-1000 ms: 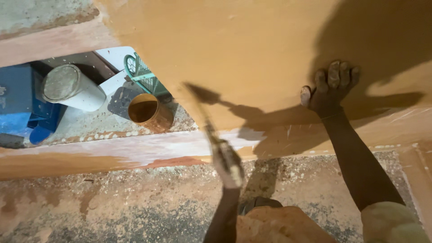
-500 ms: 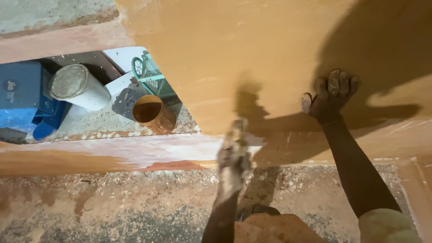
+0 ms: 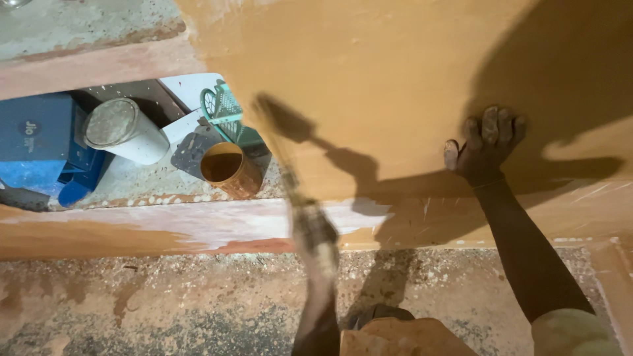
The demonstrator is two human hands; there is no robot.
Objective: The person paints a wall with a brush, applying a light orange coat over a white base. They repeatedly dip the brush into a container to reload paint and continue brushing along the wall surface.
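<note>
A large board (image 3: 395, 72) coated in wet orange-brown finish fills the upper right. My right hand (image 3: 484, 142) rests flat on it, fingers spread, stained with the coating. My left hand (image 3: 315, 232) is blurred with motion and grips a brush (image 3: 280, 142) whose head reaches up onto the board's left part. A small tin of brown liquid (image 3: 224, 168) stands just left of the brush, below the board level.
A wooden frame rail (image 3: 132, 227) runs across the middle, partly stained. Through the opening lie a white can (image 3: 122, 132), a blue box (image 3: 39, 135) and a green mesh basket (image 3: 227, 109). Dusty, stained floor (image 3: 165, 303) lies below. My knee (image 3: 395, 336) shows at the bottom.
My left hand has swung the brush leftward and up across the board. My right hand stays pressed on the same spot.
</note>
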